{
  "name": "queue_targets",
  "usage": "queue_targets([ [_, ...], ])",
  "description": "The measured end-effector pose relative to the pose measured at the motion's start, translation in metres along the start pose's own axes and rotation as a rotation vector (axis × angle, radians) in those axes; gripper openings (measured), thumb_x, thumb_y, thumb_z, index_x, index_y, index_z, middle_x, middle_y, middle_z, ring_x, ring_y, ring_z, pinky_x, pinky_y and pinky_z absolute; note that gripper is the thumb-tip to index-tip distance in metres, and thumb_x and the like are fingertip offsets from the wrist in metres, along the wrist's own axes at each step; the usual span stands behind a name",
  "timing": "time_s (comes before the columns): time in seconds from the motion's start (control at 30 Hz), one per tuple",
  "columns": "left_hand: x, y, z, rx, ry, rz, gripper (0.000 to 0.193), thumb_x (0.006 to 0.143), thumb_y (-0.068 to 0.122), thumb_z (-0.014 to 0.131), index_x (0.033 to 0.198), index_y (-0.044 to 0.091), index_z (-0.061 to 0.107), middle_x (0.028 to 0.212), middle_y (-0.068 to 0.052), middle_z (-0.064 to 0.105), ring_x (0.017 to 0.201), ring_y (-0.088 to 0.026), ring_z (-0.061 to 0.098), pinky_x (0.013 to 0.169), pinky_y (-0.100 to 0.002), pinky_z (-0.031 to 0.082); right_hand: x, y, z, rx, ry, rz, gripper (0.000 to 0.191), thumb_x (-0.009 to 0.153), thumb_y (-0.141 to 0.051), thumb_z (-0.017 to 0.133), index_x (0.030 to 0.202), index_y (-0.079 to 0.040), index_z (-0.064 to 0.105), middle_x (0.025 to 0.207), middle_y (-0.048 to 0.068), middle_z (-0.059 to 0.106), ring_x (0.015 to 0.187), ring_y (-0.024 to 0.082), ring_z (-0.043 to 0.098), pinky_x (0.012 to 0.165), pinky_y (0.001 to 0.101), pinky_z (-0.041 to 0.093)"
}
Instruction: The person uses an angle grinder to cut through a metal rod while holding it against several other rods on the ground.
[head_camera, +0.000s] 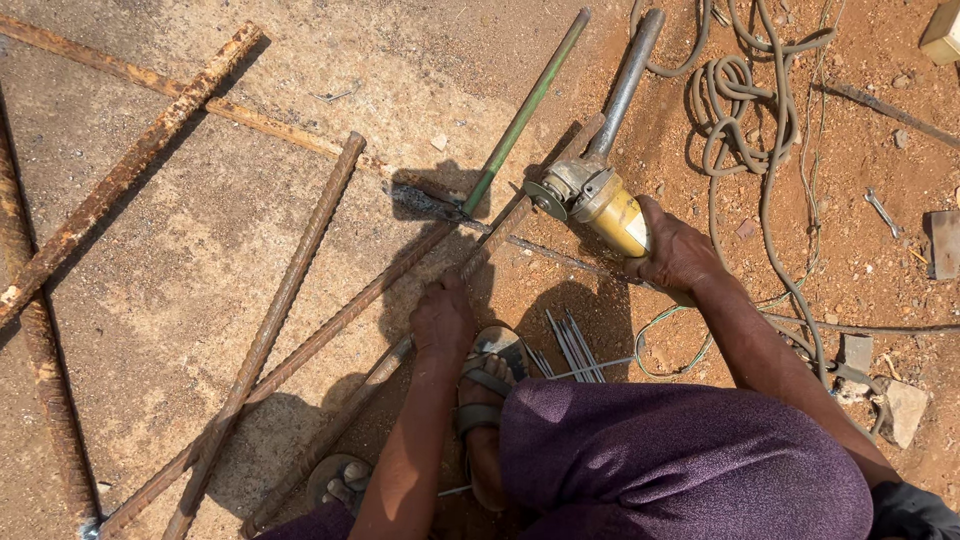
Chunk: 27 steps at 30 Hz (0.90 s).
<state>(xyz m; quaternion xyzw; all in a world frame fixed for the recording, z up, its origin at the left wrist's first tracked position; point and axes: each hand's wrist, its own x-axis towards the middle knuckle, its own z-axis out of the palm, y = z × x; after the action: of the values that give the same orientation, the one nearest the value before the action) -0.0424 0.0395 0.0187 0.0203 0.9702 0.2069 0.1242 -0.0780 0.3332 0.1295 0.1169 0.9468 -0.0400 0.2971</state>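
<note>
- My right hand is wrapped shut around the rear body of a worn yellow angle grinder with a grey metal head; its small round cutting disc sits at the end farthest from that hand, up and to its left.
- A smooth grey metal pipe runs up and away from the grinder's head; whether it is fixed to the tool I cannot tell.
- My left hand is pressed down, fingers curled, on a long rusty ribbed steel rebar that slants from below that hand up toward the disc, which looks to sit right at this bar.
- A second rusty ribbed bar lies just beside it on the left hand's far side, nearly parallel.
- Well left of the left hand I count three more rough, rust-flaked bars, one of them crossing the pair, plus a thinner bar near the top.
- A slim green-painted rod lies above the left hand, just left of the disc.
- A small bundle of thin grey welding rods lies between my two hands, beside my sandalled foot.
- A dusty grey coiled cable lies on red gravelly soil above the right hand; a small steel spanner is well to its right.
- The bars rest on a coarse, sandy concrete slab.
</note>
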Motion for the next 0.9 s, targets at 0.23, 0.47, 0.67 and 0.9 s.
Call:
queue_targets([
  [0.23,0.002,-0.001,-0.018,-0.163,-0.187,-0.074,0.031,0.099,0.031,0.058,0.116,0.006,0.052,0.111,-0.023,0.067,0.098,-0.041,0.070,0.077,-0.051,0.059,0.007,0.000,0.004,-0.010,0.035,-0.024,0.110,0.068,-0.029,0.093,0.154,-0.014,0.028,0.117,0.025,0.067,0.104,0.037,0.069,0.095,0.0471,0.057],
  [0.47,0.016,-0.013,-0.030,-0.279,-0.331,-0.010,0.041,0.090,0.033,0.066,0.121,0.008,0.056,0.103,-0.020,0.071,0.099,-0.040,0.068,0.081,-0.055,0.053,0.010,0.003,0.006,-0.018,0.035,-0.023,0.107,0.071,-0.028,0.090,0.156,-0.018,0.026,0.118,0.023,0.067,0.106,0.037,0.069,0.096,0.0476,0.058],
  [0.67,0.034,-0.029,-0.031,-0.868,-0.765,-0.169,0.037,0.086,0.032,0.066,0.108,0.002,0.064,0.098,-0.022,0.075,0.091,-0.042,0.074,0.080,-0.055,0.060,0.008,0.005,0.007,-0.049,0.057,-0.034,0.111,0.069,-0.036,0.092,0.155,-0.017,0.024,0.122,0.023,0.066,0.112,0.038,0.066,0.101,0.0487,0.054],
  [0.9,0.016,-0.025,-0.027,-0.518,-0.360,0.022,0.039,0.092,0.037,0.061,0.117,0.007,0.060,0.107,-0.022,0.070,0.101,-0.042,0.067,0.088,-0.055,0.051,0.006,0.009,0.003,-0.032,0.047,-0.024,0.111,0.069,-0.036,0.090,0.157,-0.015,0.025,0.124,0.023,0.065,0.111,0.037,0.066,0.101,0.0489,0.054],
])
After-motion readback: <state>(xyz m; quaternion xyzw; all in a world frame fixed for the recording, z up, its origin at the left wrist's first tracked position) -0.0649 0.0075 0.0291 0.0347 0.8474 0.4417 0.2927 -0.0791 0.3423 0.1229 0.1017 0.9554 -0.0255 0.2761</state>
